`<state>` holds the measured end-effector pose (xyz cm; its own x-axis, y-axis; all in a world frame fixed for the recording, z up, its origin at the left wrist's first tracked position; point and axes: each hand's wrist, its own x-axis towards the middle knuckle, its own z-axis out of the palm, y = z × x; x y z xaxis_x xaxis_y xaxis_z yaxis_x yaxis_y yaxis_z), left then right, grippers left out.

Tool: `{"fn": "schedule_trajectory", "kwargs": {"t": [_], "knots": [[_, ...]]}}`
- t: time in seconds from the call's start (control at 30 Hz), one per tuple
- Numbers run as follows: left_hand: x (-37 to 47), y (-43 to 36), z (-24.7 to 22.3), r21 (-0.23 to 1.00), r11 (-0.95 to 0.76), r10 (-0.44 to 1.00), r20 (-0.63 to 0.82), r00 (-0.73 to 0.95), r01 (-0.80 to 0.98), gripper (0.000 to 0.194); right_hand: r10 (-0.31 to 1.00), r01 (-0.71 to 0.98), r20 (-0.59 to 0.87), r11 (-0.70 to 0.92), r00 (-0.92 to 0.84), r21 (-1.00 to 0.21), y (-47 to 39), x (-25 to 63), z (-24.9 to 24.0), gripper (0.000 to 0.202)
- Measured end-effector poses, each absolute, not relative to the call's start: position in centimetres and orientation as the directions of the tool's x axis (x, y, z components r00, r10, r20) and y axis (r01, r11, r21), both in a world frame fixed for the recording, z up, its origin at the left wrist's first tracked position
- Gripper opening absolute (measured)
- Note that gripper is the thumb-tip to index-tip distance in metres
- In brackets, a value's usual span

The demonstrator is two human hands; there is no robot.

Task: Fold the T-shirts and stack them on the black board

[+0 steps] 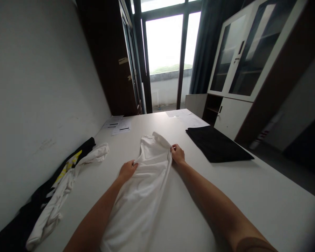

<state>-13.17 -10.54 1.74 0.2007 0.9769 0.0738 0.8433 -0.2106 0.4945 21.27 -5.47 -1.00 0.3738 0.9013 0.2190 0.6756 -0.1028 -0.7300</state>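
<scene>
A white cloth garment [149, 178] lies lengthwise on the white table [199, 210], folded into a long narrow strip with soft wrinkles. My left hand [128, 170] pinches its left edge, thumb on top of the fabric. Further up on the opposite side, my right hand [177, 153] grips the right edge near the far end, fingers curled round the cloth. The far end of the garment is slightly raised and uneven. Its near end runs out of view at the bottom, partly behind my left forearm.
Along the left wall lie a crumpled white garment [65, 185] and a black garment with yellow print [39, 196]. A folded black cloth [217, 144] rests at the right. Papers [122, 126] and a large sheet [190, 118] lie at the far edge. Beyond stands a glass-doored cabinet [233, 92].
</scene>
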Motion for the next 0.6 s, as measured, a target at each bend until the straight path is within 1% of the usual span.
{"fn": "schedule_trajectory", "kwargs": {"t": [0.07,0.17,0.27,0.4,0.47,0.6], "knots": [[-14.3,-9.8,1.5,0.456,-0.125,0.992,0.067,0.106,0.881,0.029,0.885,0.63,0.214,-0.109,0.414,-0.769,-5.3,21.3,-1.3,0.022],[-15.9,-8.9,1.3,0.424,-0.051,0.997,0.067,0.024,0.904,0.028,0.88,0.629,0.247,-0.071,0.404,-0.774,-5.2,21.0,-1.7,0.027],[-16.8,-8.4,1.2,0.429,-0.039,0.998,0.07,0.009,0.902,0.027,0.882,0.648,0.291,-0.022,0.372,-0.761,-5.0,20.7,-1.9,0.032],[-17.7,-7.6,0.8,0.482,-0.097,0.995,0.052,0.082,0.871,0.028,0.854,0.698,0.376,0.022,0.359,-0.716,-5.2,20.5,-1.4,0.032],[-18.2,-7.2,0.5,0.514,-0.127,0.991,0.039,0.124,0.848,0.027,0.856,0.741,0.421,0.068,0.301,-0.668,-5.7,20.2,-0.9,0.028],[-18.7,-6.7,0.2,0.551,-0.156,0.985,0.023,0.172,0.82,0.024,0.87,0.817,0.491,0.249,0.048,-0.521,-6.7,18.6,-0.3,0.02]]}}
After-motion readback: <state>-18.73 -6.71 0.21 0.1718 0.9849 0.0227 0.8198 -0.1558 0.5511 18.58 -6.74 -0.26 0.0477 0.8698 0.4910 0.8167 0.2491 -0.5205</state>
